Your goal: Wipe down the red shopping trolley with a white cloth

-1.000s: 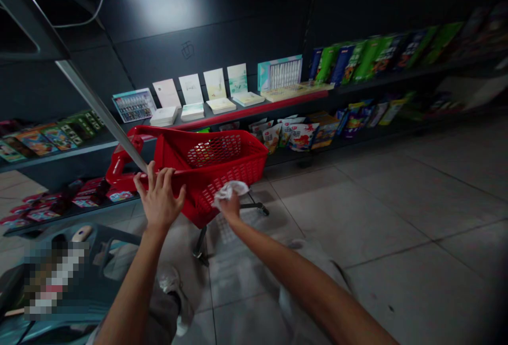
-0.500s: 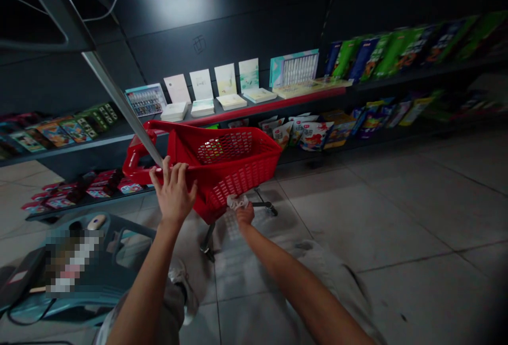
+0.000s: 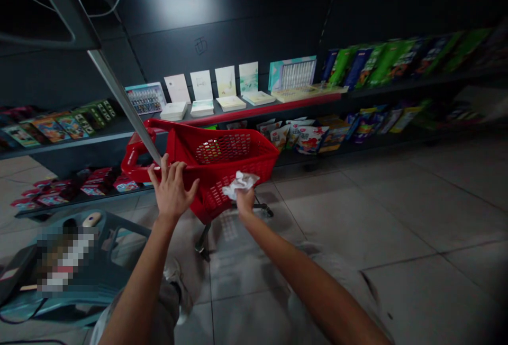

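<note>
Cart (image 3: 208, 183), one, red plastic, standing between the person and the shelf; side wall pierced with small oblong holes, upper rim smooth and rounded. Far side close before the red shelf edge (image 3: 238, 114); open room on the right, where grey floor tiles (image 3: 397, 191) run clear of the cart.

Left hand (image 3: 172, 197): fingers spread wide, tips on the near rim, just beside the foot of a metal pole (image 3: 119, 96). Pole's upper end cut off by the frame.

Right hand (image 3: 246, 201): fingers closed around a white cloth (image 3: 240, 183), thin and crumpled, held at the cart's near side wall; whether cloth and wall touch cannot be told. Fingertips hidden by the cloth.

Cart interior: floor hidden by the near wall. Legs partly covered; one wheel (image 3: 202, 251) near the person's shoe (image 3: 180, 289), which is blurred.

Stand (image 3: 119, 255), grey-blue plastic, lower left, cut by the frame, its top partly pixelated.

Books (image 3: 232, 103), pale, flat-stacked and upright. Snack bags (image 3: 311, 138), glossy, below.
</note>
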The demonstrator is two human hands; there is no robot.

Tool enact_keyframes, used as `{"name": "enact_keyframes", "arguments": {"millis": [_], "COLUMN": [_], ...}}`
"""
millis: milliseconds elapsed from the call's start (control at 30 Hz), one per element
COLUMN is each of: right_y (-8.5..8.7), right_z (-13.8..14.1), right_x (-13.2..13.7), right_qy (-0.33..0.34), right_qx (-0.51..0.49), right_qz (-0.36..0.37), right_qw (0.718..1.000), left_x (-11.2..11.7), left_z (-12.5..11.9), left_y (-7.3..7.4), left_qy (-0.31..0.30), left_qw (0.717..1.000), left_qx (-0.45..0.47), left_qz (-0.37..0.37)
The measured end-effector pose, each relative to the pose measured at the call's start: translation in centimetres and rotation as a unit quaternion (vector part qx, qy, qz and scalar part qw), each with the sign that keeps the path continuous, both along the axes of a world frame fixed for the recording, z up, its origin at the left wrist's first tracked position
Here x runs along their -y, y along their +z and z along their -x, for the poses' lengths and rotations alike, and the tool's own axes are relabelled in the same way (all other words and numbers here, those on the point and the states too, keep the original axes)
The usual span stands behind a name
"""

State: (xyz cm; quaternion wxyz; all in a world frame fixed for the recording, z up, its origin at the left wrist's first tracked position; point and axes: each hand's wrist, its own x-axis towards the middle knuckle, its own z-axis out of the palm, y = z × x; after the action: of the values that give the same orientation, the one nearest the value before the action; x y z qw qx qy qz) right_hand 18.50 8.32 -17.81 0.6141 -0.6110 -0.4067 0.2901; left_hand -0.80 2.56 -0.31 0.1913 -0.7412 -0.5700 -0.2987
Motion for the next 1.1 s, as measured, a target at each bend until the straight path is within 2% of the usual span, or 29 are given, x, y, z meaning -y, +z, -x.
{"name": "enact_keyframes", "arguments": {"millis": [67,133,200,267,333,433,567,767,933,1000,1100], "right_y": [3.7,6.9,9.2,10.3,10.7,11.1,11.6,11.2,11.1,11.2,11.3], "right_z": [-4.2,-7.7,-10.3,-11.8,-12.4,-12.3,-12.7,-15.8,-16.5,-15.9,-15.1], "right_x": [-0.8,-1.0,-0.6,-0.1,0.4,1.1,1.8,2.2,2.9,3.3,3.7], "right_qy": [-0.070,-0.083,-0.028,0.053,0.105,0.129,0.167,0.181,0.209,0.215,0.244], "right_qx": [0.056,0.165,0.283,0.377,0.437,0.477,0.490,0.518,0.520,0.517,0.488], "right_qz": [-0.080,-0.157,-0.192,-0.190,-0.173,-0.158,-0.159,-0.117,-0.114,-0.110,-0.095], "right_qw": [0.993,0.970,0.939,0.905,0.876,0.855,0.841,0.828,0.820,0.821,0.833], "left_x": [-0.1,-0.1,0.1,0.2,0.4,0.4,-0.1,-0.7,-0.4,-0.2,0.2], "left_z": [0.4,1.0,1.5,2.1,2.8,4.0,6.1,7.6,5.6,3.7,-0.2], "left_y": [0.0,0.0,0.1,0.2,0.3,0.3,0.2,-0.4,-1.3,-1.8,-2.6], "left_qy": [-0.003,-0.006,-0.010,-0.014,-0.017,-0.022,-0.017,0.030,0.058,0.021,-0.082], "left_qw": [1.000,1.000,1.000,1.000,1.000,0.999,0.999,0.997,0.993,0.996,0.997], "left_qx": [-0.001,-0.004,-0.004,-0.003,-0.002,0.000,0.018,0.036,0.074,0.054,-0.008], "left_qz": [-0.005,-0.014,-0.019,-0.020,-0.026,-0.034,-0.032,-0.059,-0.076,-0.062,-0.014]}}
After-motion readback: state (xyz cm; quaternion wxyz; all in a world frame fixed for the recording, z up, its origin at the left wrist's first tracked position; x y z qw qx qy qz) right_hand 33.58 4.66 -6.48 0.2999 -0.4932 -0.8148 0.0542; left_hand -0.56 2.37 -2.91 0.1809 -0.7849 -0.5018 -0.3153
